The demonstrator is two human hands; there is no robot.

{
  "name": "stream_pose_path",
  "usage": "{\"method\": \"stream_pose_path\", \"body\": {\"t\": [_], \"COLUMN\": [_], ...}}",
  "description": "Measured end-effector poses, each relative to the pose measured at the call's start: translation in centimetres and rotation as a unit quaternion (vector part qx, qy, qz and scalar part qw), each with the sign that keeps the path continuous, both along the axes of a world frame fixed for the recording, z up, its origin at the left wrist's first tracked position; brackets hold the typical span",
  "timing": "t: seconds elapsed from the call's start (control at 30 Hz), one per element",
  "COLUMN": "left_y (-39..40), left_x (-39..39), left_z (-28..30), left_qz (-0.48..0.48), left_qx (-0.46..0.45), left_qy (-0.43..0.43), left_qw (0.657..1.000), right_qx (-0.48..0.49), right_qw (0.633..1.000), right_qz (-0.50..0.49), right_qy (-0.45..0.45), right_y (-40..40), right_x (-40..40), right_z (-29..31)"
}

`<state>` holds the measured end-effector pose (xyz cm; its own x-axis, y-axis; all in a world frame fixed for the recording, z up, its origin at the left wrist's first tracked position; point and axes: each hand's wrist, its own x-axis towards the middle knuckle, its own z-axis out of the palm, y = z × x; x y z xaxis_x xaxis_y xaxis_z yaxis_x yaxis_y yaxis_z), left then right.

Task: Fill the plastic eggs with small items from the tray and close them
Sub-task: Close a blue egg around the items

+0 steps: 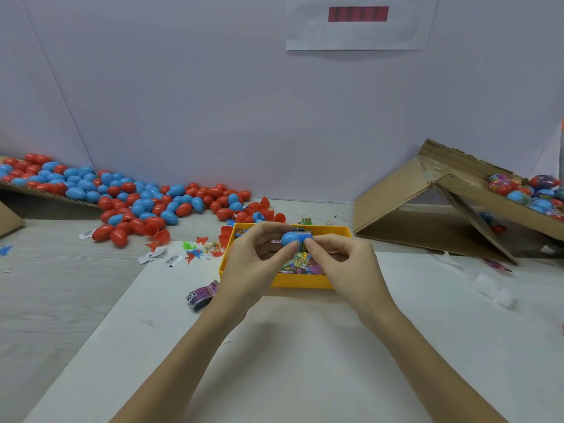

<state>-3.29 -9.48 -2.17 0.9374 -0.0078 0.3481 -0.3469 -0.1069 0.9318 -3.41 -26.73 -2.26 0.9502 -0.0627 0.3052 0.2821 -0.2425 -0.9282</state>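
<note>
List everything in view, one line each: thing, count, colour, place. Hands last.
egg: one, blue, held over the tray
tray: one, yellow, centre, holding colourful packets
loose eggs: many, red and blue, spilling off a cardboard ramp at left
egg halves: several, mostly red, behind the tray
small toys: a few, red, blue, green, left of the tray
packet: one, purple, near the left wrist
wrapped eggs: many, multicoloured, in the cardboard box at right
paper sheet: one, white with a red bar, on the wall
left hand: grips the egg
right hand: pinches the egg's other end
</note>
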Motion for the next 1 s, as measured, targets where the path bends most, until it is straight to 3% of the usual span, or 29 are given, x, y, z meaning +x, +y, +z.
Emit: {"method": "stream_pose_path", "body": {"t": [0.13,0.47,0.77,0.9,1.0], "left_y": [0.0,0.0,-0.1,-0.4,-0.4], "left_x": [-0.1,0.0,-0.3,-0.6,-0.7], "left_z": [0.0,0.0,0.3,0.3,0.2], "left_qz": [-0.022,-0.024,-0.031,-0.008,0.024], "left_qx": [-0.010,-0.021,-0.013,0.067,0.132], "left_qy": [-0.005,0.000,-0.039,-0.124,-0.197], "left_qw": [1.000,0.999,0.999,0.990,0.971], "right_qx": [0.084,0.073,0.069,0.166,0.293], "right_qw": [0.996,0.997,0.997,0.981,0.934], "right_qz": [0.025,0.006,0.017,0.045,0.118], "right_qy": [0.027,-0.024,0.014,0.085,0.169], "right_y": [0.2,0.5,0.3,0.3,0.4], "right_x": [-0.1,-0.6,-0.6,-0.7,-0.9], "right_z": [0.3,0.7,0.8,1.0,1.6]}}
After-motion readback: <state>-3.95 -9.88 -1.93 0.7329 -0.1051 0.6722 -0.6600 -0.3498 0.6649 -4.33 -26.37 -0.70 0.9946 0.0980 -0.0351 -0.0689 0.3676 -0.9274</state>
